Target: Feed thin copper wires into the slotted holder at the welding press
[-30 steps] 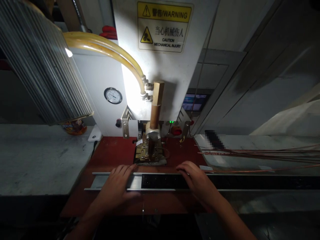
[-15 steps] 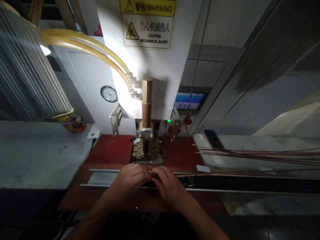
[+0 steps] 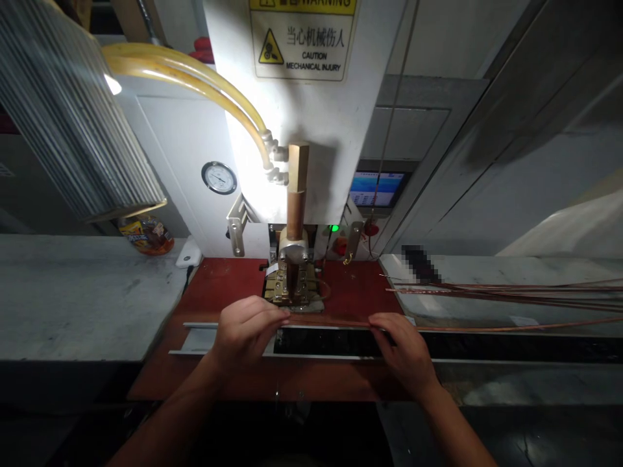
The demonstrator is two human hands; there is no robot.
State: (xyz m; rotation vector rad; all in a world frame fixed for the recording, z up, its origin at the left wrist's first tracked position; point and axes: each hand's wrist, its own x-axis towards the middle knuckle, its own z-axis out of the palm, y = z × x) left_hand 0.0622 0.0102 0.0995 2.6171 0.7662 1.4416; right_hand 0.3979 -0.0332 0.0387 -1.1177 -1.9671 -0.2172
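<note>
A long, thin copper-coloured wire [image 3: 331, 321] stretches between my two hands, level and just in front of the machine's lower fixture [image 3: 292, 292]. My left hand [image 3: 246, 329] pinches it near its left end, which the fingers hide. Farther along, my right hand [image 3: 403, 350] grips the same wire between thumb and fingers, and the rest trails off to the right. Below the wire lies a white channel [image 3: 197, 340] with a black strip [image 3: 324, 342] inside. A copper and brass electrode rod [image 3: 296, 214] points down at the fixture.
More copper wires [image 3: 487, 292] lie on the right bench. A red board [image 3: 219, 285] carries the machine. At left stand a bottle [image 3: 148, 235] and a small white box [image 3: 189, 253]. A ribbed metal housing [image 3: 82, 117] and yellow hoses [image 3: 195, 78] hang above.
My hands, close together before, are now apart: the right has slid right along the wire, and the left has shifted slightly left. The camera view has shifted a little.
</note>
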